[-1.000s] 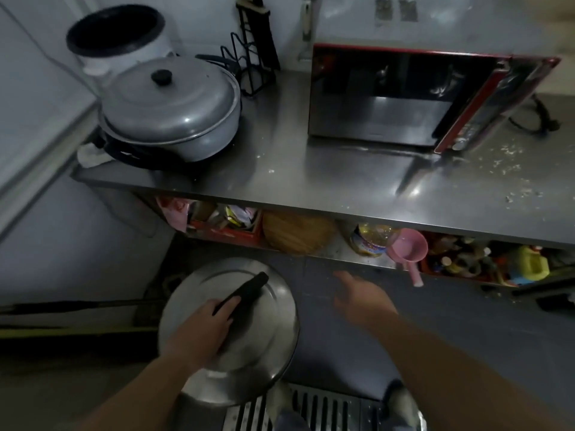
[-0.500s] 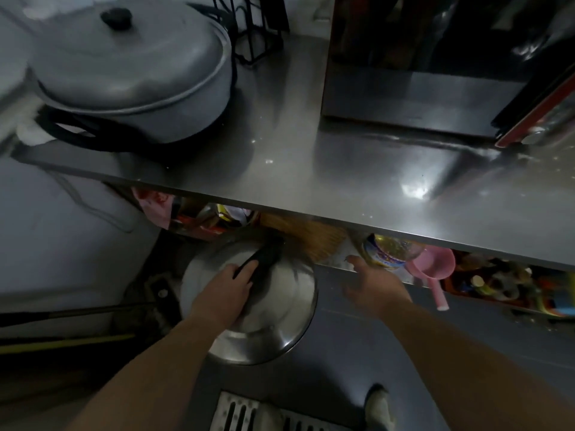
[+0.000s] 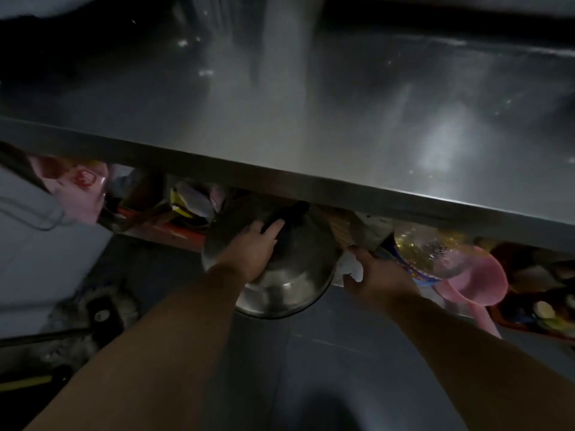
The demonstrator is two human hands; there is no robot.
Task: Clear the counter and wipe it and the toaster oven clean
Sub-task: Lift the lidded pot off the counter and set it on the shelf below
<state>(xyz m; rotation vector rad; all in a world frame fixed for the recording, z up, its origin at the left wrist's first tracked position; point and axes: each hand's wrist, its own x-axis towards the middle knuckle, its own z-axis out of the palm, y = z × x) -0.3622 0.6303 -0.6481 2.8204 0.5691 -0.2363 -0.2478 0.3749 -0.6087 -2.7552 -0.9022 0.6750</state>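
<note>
**Lid goes in under the counter's front edge**

The left hand (image 3: 252, 253) grips the black handle (image 3: 287, 214) of the steel lid (image 3: 289, 284), fingers curled over it. The lid is tilted, its far rim and the handle tip tucked beneath the front edge of the counter (image 3: 311, 126), at the shelf (image 3: 161, 233) below. Half a second ago the lid hung lower and nearer the person, clear of the edge; a second ago it was lower still, over the floor.

The right hand (image 3: 378, 275) reaches to the shelf just right of the lid, fingers loosely bent and partly spread, touching something pale there; whether it holds it cannot be told. Earlier it hovered in open air short of the shelf.

A clear jar (image 3: 426, 250) and a pink scoop (image 3: 476, 281) sit at the shelf's front, right of that hand. The view has dropped closer: the pot and oven seen earlier are now out of frame, and the counter top fills the upper half, blurred.
</note>
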